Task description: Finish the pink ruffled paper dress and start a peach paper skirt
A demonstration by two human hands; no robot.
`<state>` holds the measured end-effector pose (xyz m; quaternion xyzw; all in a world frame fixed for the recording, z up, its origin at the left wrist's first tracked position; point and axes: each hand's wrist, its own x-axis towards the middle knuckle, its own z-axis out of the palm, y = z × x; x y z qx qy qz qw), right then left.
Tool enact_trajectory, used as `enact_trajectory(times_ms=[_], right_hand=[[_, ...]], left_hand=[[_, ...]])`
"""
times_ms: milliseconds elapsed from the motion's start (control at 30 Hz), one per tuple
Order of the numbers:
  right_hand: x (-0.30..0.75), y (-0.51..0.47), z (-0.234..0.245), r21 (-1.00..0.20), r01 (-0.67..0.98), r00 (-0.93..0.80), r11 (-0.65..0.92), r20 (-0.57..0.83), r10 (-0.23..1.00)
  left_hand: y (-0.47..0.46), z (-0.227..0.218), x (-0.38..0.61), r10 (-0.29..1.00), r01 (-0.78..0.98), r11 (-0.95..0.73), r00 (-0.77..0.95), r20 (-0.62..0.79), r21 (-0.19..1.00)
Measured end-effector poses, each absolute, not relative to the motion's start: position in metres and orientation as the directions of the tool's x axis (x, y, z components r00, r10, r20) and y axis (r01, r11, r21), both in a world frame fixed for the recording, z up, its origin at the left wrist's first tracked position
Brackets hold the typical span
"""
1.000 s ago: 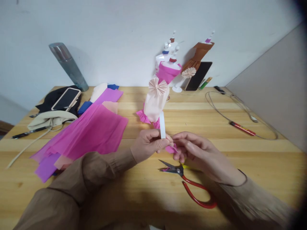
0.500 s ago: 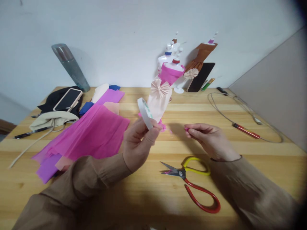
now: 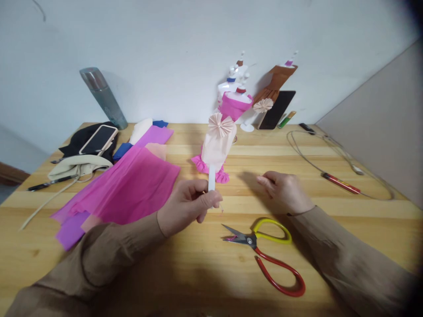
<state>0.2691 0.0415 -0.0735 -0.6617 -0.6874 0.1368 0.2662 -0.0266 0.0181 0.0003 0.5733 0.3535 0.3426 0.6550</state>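
Our left hand (image 3: pixel 187 207) is clamped on the tape (image 3: pixel 211 180), a pale ring turned edge-on, beyond the scissors (image 3: pixel 250 240) and a little to their left; a thin wisp hangs near its fingertips. Our right hand (image 3: pixel 287 191) is beyond the scissors and to their right, its fingertips drawn together; we cannot tell whether anything is pinched there. Half a second ago we could see a pink scrap in that hand, and a second ago both hands met at the tape. Now they are apart and no pink shows between our right fingers, so we judge the scrap is off the tape. The scissors lie with blades apart, a pink shred between them. Farther beyond the scissors stands the doll (image 3: pixel 220 147), its pink frill near our left hand. Left of the scissors we have the pink sheet (image 3: pixel 145 185). For containers, we make out just the bottle (image 3: pixel 105 99), far beyond the scissors to the left, capped, its contents hidden.
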Motion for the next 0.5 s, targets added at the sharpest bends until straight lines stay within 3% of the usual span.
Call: enact_trajectory(times_ms=[200, 367, 500], right_hand=[[0.264, 0.042, -0.073, -0.499, 0.824, -0.163, 0.268, 0.243, 0.956], [0.243, 0.022, -0.042, -0.443, 0.764, -0.268, 0.469, 0.443, 0.856], [0.218, 0.003, -0.016, -0.444, 0.443, -0.659, 0.779, 0.428, 0.618]], left_hand=[[0.020, -0.006, -0.021, 0.730, 0.151, -0.068, 0.682, -0.054, 0.986], [0.025, -0.008, -0.013, 0.655, 0.202, -0.318, 0.753, 0.060, 0.926], [0.023, -0.014, -0.007, 0.511, 0.250, -0.595, 0.851, 0.120, 0.764]])
